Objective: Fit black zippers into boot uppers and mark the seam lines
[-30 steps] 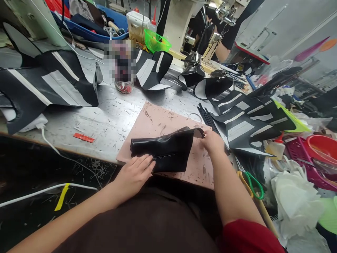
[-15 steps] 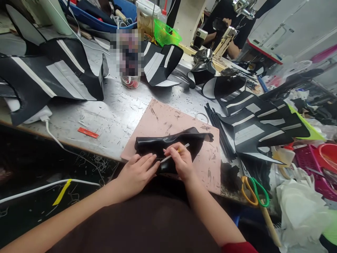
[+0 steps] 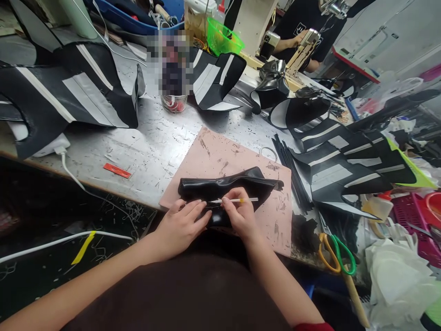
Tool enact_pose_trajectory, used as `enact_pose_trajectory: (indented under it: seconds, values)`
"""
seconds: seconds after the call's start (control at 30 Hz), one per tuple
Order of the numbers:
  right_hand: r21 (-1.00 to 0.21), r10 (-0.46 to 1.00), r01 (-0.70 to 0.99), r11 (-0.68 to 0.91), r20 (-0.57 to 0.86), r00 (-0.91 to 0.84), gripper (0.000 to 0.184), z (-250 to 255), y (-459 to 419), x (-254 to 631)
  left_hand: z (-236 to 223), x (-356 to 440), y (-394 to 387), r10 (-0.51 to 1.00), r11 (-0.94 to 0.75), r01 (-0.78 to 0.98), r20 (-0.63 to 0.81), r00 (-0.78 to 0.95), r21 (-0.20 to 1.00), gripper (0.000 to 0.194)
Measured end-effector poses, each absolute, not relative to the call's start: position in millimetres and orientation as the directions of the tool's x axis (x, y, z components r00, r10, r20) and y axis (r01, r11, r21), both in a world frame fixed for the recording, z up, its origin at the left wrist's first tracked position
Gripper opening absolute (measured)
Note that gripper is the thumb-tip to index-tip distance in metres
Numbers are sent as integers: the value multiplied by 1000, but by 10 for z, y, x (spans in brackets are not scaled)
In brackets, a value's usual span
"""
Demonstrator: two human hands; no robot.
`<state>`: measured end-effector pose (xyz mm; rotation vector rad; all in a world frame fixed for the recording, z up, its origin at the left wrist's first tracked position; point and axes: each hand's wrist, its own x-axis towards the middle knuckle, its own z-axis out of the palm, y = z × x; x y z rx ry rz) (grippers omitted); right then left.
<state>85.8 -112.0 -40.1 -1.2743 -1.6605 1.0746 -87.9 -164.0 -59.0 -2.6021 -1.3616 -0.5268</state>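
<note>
A glossy black leather piece (image 3: 200, 187), folded along its far side, lies on a pinkish cutting mat (image 3: 220, 149). My left hand (image 3: 181, 227) rests flat on its near part, fingers stretched out and pressing down. Between the thumb and fingers of my right hand (image 3: 243, 216) is a slim white pen-like tool (image 3: 251, 199) with a yellow band. Its tip points left and meets the leather close to my left fingertips. What mark the tip makes is too small to tell.
Scissors (image 3: 336, 253) with orange and green handles lie at the right edge. Black strips (image 3: 289, 170) and stacked black boot-upper pieces (image 3: 330, 174) are right of the mat. A red flat tool (image 3: 117, 170) lies left. Behind stand a sewing machine (image 3: 250, 27) and another person (image 3: 296, 41).
The white tool has swung from a slant to nearly level, its tip still by my left fingertips. My left hand stays on the leather. The whole view has shifted slightly.
</note>
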Motion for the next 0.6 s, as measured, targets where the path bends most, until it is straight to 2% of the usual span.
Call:
enact_pose_trajectory:
  seconds: [0.13, 0.33, 0.6]
  values:
    - [-841, 929, 471, 264, 92, -357, 15, -404, -1148, 862, -614, -884, -1642, 772, -564, 826, 374, 514, 29, 24]
    - [-709, 906, 598, 374, 142, -399, 20, -377, -1154, 833, -599, -876, -1653, 778, -559, 828, 376, 504, 47, 23]
    - [-690, 898, 604, 398, 159, -411, 21, -357, -1162, 825, -609, -871, -1651, 783, -553, 832, 370, 500, 47, 24]
